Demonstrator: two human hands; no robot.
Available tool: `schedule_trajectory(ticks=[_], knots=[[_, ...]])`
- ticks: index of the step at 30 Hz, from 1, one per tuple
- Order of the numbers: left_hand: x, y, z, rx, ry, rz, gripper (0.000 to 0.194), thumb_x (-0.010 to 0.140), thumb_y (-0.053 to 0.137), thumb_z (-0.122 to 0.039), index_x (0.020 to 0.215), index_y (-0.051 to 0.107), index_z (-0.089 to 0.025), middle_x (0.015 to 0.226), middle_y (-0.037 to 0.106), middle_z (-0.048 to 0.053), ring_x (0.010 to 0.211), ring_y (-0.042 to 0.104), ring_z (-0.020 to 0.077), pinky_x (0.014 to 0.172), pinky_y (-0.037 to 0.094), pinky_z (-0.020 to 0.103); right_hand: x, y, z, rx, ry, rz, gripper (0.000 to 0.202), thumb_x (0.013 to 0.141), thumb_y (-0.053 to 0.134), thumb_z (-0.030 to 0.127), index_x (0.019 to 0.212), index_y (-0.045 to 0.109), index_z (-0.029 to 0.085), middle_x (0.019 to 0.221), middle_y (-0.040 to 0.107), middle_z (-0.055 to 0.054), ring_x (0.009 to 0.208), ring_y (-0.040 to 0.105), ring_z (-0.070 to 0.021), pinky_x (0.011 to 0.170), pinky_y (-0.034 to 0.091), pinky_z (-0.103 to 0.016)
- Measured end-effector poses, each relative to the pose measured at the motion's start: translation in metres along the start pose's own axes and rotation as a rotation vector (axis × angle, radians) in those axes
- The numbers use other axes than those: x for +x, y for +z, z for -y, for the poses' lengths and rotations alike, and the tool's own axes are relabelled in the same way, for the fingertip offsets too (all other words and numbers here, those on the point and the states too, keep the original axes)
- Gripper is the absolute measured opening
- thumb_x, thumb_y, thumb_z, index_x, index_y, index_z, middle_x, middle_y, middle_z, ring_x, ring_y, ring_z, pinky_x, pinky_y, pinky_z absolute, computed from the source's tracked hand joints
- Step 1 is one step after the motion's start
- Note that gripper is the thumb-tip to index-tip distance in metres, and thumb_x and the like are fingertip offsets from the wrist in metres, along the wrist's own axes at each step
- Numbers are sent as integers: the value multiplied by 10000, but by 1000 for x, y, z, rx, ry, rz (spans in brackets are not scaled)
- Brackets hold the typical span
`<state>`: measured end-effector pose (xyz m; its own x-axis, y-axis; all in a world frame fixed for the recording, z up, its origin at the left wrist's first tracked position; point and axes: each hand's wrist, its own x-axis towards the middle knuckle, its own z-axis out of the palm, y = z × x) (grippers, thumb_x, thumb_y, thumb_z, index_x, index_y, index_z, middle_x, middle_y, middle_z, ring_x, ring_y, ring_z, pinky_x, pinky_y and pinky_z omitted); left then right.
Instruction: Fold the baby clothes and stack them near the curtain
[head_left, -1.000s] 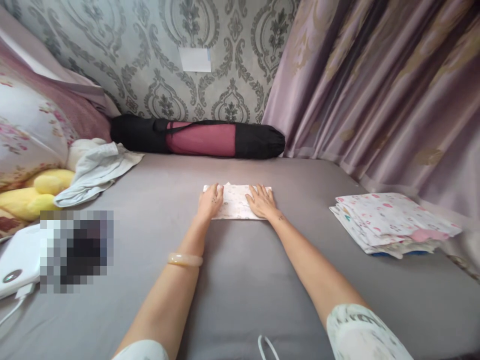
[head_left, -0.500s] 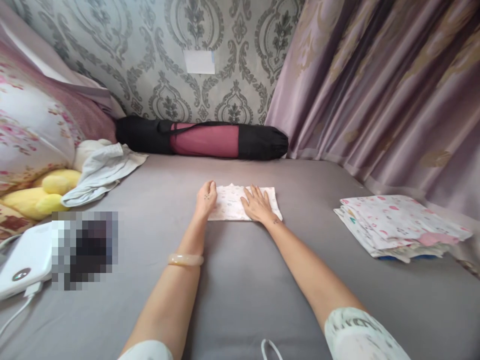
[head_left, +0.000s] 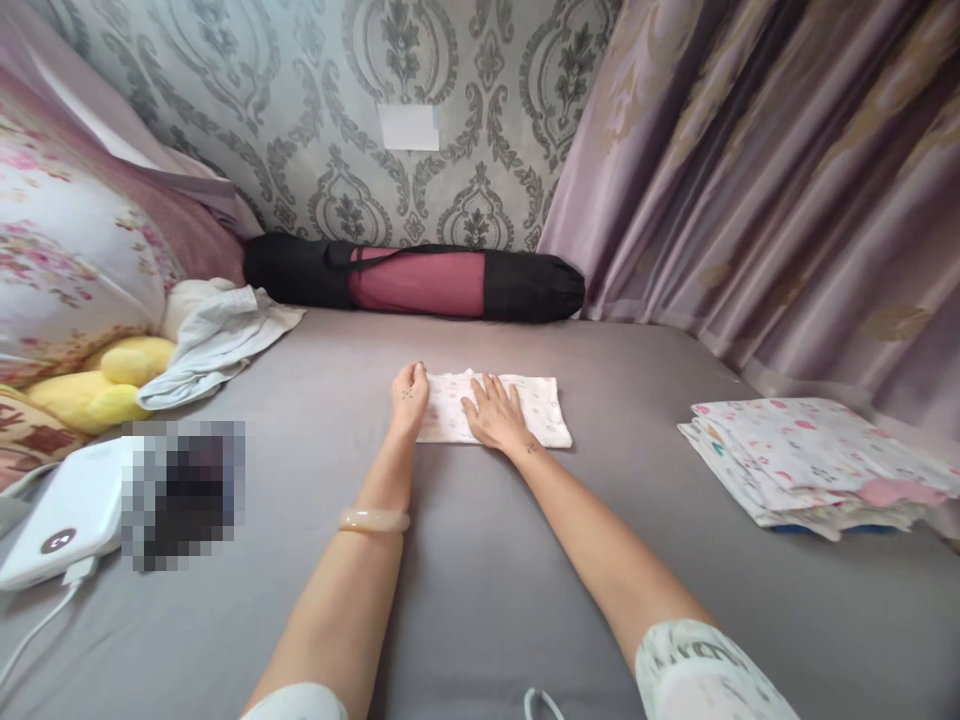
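A folded white cloth with a small pink print (head_left: 541,408) lies flat on the grey sheet, in front of me at the middle. At its left edge my left hand (head_left: 410,398) is closed, its fingers wrapped round the cloth's edge. My right hand (head_left: 495,410) rests palm down on the cloth, left of its centre, with fingers spread and nothing gripped. The cloth's right end shows uncovered beyond my right hand.
A stack of folded printed cloths (head_left: 817,455) lies at the right. Along the wall is a black and pink rolled bag (head_left: 416,282). At the left are a grey cloth (head_left: 217,340), a yellow plush (head_left: 97,395) and a white power bank (head_left: 67,515) with a cable.
My right hand has slid left over the cloth, closer to my left hand. My left hand stays at the cloth's left edge. The view has shifted slightly.
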<state>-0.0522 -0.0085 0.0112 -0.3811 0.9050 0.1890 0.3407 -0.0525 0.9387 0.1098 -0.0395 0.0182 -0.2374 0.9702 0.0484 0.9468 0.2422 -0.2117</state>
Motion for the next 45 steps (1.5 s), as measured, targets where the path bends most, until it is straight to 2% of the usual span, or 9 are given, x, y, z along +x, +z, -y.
schedule_trajectory(ticks=[7,11,15,21,27,33,38,45], knots=[[6,1,9,-148,-126,-32,355,899,391,-349,1050,636,-140,1089,692,136,1042,641,203,898,493,327,2,-4,0,-1,13,52,622,1000,205,472,1519,291,140,1600,196,-129,1476,120,-258,1171,41,-482],[5,1,6,-224,-174,-42,339,890,402,-338,1038,629,-133,1071,691,141,1033,649,210,880,509,343,4,-9,16,23,-10,33,630,1003,182,473,1519,286,126,1602,181,-138,1480,100,-263,1170,15,-497],[3,-1,3,-293,-215,-52,308,896,396,-312,1023,614,-135,1074,688,139,1029,655,197,882,516,332,7,-3,31,48,-35,44,624,1005,157,462,1518,287,131,1602,191,-126,1483,88,-236,1175,34,-481],[2,-5,-2,-392,-293,-65,265,916,393,-273,1037,588,-141,1090,677,141,1023,659,179,880,518,303,9,8,30,23,-29,18,611,1006,163,448,1515,297,136,1602,195,-112,1479,99,-237,1173,33,-494],[3,-8,-6,-489,-383,-126,199,923,403,-238,955,578,-148,1017,673,124,979,664,171,846,524,300,12,0,35,43,-8,70,599,1004,203,423,1505,312,114,1598,201,-135,1477,111,-253,1169,52,-503],[3,-8,-7,-522,-404,-173,173,932,414,-222,917,574,-160,958,671,97,923,664,153,838,515,290,19,5,54,83,-83,27,594,1003,215,396,1510,294,97,1592,226,-121,1473,134,-233,1178,39,-473],[3,-9,-8,-518,-408,-183,174,928,410,-205,912,577,-159,968,674,100,923,659,153,821,512,284,20,14,57,69,-71,28,593,1001,212,397,1509,300,104,1590,236,-107,1472,139,-221,1179,44,-471],[6,-9,-1,-492,-368,-195,182,920,407,-229,932,576,-165,986,688,107,955,665,167,819,518,290,24,5,64,58,-67,65,589,996,229,374,1498,314,78,1586,238,-133,1470,153,-252,1175,64,-494]])
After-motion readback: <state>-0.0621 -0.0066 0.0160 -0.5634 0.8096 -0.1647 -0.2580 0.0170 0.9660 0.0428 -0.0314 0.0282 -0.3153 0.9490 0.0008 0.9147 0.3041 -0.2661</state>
